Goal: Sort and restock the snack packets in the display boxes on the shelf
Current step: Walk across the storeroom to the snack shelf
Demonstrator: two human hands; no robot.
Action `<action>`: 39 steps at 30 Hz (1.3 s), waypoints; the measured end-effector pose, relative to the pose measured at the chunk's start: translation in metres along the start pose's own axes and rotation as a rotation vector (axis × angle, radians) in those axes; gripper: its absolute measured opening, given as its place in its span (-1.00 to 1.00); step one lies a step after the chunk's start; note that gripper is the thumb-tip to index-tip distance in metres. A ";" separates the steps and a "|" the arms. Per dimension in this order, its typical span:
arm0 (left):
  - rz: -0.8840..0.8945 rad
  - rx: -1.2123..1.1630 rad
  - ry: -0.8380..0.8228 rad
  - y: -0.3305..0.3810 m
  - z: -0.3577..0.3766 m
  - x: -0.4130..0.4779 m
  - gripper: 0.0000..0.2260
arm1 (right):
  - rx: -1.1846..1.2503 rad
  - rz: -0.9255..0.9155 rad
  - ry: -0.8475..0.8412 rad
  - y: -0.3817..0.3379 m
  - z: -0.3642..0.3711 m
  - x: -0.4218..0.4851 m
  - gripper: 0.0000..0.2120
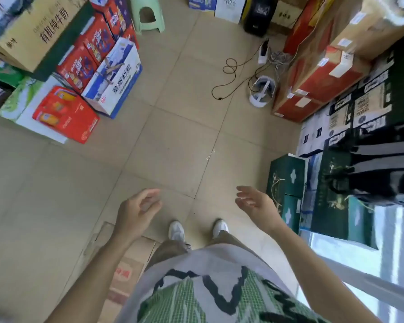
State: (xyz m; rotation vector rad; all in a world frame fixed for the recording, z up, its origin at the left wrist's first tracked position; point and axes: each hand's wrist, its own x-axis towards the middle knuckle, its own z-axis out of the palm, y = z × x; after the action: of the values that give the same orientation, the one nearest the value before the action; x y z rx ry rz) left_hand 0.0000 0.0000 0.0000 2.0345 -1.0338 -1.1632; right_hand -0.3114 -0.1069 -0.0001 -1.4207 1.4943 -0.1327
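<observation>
Tiled floor (173,136) spreads ahead of both hands. Stacked cartons (65,66) stand well beyond the left hand (135,213), and green boxes (287,178) sit just right of the right hand (254,203). Both hands hang loosely curled, holding nothing. No snack packets, display boxes or shelf are in view, so sorting looks not yet begun.

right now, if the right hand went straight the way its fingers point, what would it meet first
The way looks free nearby: the right hand points over bare floor tiles. Farther along that line stands the blue and white carton, though depth is unclear.
</observation>
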 end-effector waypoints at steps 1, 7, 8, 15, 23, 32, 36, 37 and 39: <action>-0.008 -0.002 -0.001 -0.002 -0.002 0.008 -0.76 | 0.003 0.007 0.011 0.000 0.004 0.004 -0.67; 0.026 -0.029 -0.047 0.022 -0.020 0.063 -0.68 | -0.033 0.097 0.083 -0.011 0.015 0.019 -0.68; 0.045 -0.030 -0.051 0.028 -0.024 0.074 -0.66 | -0.040 0.105 0.082 -0.014 0.013 0.023 -0.67; 0.055 0.109 -0.088 0.056 -0.036 0.163 -0.64 | -0.011 0.115 0.090 -0.035 -0.019 0.109 -0.63; -0.139 0.196 -0.022 0.094 -0.044 0.249 -0.67 | -0.017 0.026 0.059 -0.116 -0.085 0.248 -0.62; -0.215 0.054 0.101 0.136 -0.085 0.377 -0.69 | 0.002 -0.023 0.052 -0.240 -0.119 0.397 -0.65; -0.150 0.013 0.054 0.165 -0.107 0.463 -0.68 | -0.001 0.015 0.059 -0.285 -0.114 0.457 -0.66; -0.131 0.012 0.048 0.174 -0.116 0.486 -0.67 | -0.002 0.035 0.061 -0.295 -0.113 0.471 -0.66; -0.102 -0.008 0.031 0.193 -0.136 0.530 -0.67 | 0.006 0.088 0.057 -0.316 -0.112 0.495 -0.66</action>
State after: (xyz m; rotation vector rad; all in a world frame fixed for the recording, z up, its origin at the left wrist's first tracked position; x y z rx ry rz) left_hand 0.2254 -0.5346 -0.0223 2.1143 -0.9185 -1.1812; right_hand -0.0663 -0.6516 -0.0175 -1.3533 1.5993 -0.1240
